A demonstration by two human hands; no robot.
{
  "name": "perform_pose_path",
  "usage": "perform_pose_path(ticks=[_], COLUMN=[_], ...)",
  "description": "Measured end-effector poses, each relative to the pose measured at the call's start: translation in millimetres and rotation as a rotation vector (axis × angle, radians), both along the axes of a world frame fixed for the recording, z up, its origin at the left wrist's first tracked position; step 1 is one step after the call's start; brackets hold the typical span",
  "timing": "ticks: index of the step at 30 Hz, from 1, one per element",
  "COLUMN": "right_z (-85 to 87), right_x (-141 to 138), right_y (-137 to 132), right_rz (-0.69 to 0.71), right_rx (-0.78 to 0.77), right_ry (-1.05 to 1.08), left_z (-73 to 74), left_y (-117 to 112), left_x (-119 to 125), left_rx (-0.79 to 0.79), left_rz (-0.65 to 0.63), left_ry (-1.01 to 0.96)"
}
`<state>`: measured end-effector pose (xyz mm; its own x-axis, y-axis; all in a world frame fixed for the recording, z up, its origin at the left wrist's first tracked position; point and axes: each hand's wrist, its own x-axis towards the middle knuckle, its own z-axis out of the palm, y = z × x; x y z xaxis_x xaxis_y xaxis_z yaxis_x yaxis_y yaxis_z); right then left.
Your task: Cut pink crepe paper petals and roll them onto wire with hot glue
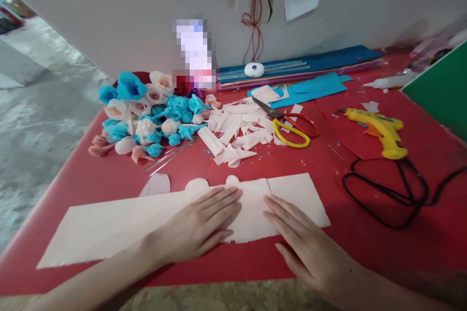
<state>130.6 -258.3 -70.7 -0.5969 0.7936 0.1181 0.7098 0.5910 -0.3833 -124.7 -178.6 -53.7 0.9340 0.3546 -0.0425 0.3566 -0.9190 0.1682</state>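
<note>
A long strip of white crepe paper [120, 226] lies across the front of the red table. Pressed flat on its middle is my left hand [204, 218], fingers stretched out. My right hand [299, 233] rests with straight fingers on the strip's right part, beside a crease or overlap in the paper. Neither hand grips anything. Just behind the strip lie cut petal shapes: a larger pale one [156, 184] and two small rounded white pieces, one of them [197, 184] left of my fingertips. Their lower edges meet the strip.
Blue, white and pink paper flowers [146, 116] are heaped at back left near thin wires [171, 155]. White scraps [241, 131], scissors [292, 131] and blue paper [310, 90] lie mid-table. A yellow glue gun [381, 129] with its black cord [386, 204] occupies the right.
</note>
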Motion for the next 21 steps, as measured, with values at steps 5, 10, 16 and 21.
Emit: perform_pose_path(ticks=[5,10,16,21], right_z=[-0.6,-1.4,-2.5,-1.3], right_x=[-0.4,0.4,-0.2,-0.7], right_y=[0.4,0.1,1.3,1.2], right_rz=[0.009,0.017,0.014,0.024], right_rx=[-0.003,-0.012,-0.011,0.013], right_ry=[-0.005,-0.016,-0.036,-0.062], left_z=[0.2,0.1,1.1,0.6], left_y=[-0.8,-1.1,-1.8,-3.1], left_x=[0.1,0.6,-1.7,-3.1], left_rx=[0.011,0.02,0.018,0.019], left_rz=[0.016,0.021,0.022,-0.031], left_ry=[0.059,0.072,0.014,-0.137])
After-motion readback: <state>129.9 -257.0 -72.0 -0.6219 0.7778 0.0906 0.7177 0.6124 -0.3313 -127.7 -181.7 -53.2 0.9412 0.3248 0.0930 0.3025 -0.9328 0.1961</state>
